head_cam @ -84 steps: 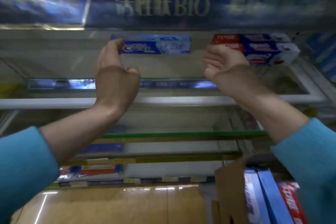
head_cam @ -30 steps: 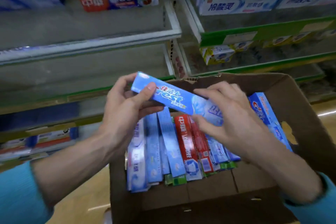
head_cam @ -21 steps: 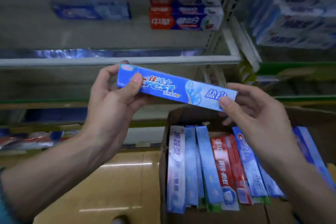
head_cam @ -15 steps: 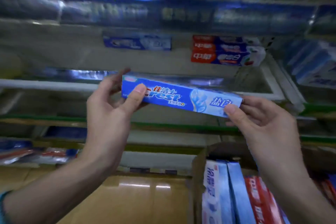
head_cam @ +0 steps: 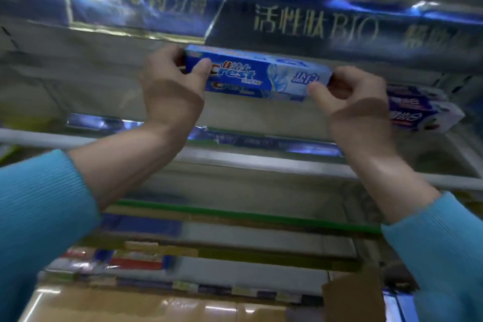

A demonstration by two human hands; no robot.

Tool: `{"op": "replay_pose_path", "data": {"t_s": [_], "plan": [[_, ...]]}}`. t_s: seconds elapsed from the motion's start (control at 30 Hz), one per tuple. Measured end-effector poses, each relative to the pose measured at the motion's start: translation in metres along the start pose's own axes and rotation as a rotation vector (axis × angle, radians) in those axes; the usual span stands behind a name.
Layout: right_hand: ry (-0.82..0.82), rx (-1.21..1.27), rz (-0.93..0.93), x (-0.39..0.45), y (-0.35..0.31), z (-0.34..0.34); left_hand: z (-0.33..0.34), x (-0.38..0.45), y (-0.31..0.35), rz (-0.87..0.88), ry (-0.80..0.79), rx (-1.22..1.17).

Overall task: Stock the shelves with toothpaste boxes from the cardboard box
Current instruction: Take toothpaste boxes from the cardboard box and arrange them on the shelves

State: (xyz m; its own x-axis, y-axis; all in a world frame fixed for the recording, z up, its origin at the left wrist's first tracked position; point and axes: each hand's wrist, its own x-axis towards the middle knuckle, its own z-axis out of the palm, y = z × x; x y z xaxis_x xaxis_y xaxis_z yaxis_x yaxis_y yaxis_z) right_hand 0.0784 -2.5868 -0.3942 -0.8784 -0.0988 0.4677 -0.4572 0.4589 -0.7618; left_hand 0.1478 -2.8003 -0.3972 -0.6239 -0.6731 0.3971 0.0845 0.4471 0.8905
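A blue Crest toothpaste box [head_cam: 257,70] is held lengthwise at the upper shelf. My left hand [head_cam: 172,89] grips its left end and my right hand [head_cam: 352,97] pinches its right end. It sits right on top of another blue Crest box [head_cam: 235,89] lying on the shelf; I cannot tell whether they touch. Only a brown flap of the cardboard box [head_cam: 350,298] shows at the bottom right, with blue packs beside it.
A stack of red-and-blue toothpaste boxes [head_cam: 420,110] lies on the same shelf to the right. The white shelf rail [head_cam: 261,162] runs below my wrists. Lower shelves hold a few flat boxes [head_cam: 125,261]. A blue banner [head_cam: 313,26] hangs above.
Both hands have lifted the Crest box from the carton up to the upper shelf, onto the box lying there. The view has tilted upward, so the carton has dropped almost out of sight.
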Motion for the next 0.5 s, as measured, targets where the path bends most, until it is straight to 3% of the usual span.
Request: {"op": "replay_pose_path", "data": {"t_s": [0.27, 0.5], "plan": [[-0.103, -0.073, 0.136, 0.000, 0.020, 0.026, 0.014, 0.021, -0.029, -0.179, -0.060, 0.142], [-0.161, -0.068, 0.188, -0.006, 0.016, 0.026, 0.015, 0.021, -0.043, -0.234, -0.131, 0.181]]}}
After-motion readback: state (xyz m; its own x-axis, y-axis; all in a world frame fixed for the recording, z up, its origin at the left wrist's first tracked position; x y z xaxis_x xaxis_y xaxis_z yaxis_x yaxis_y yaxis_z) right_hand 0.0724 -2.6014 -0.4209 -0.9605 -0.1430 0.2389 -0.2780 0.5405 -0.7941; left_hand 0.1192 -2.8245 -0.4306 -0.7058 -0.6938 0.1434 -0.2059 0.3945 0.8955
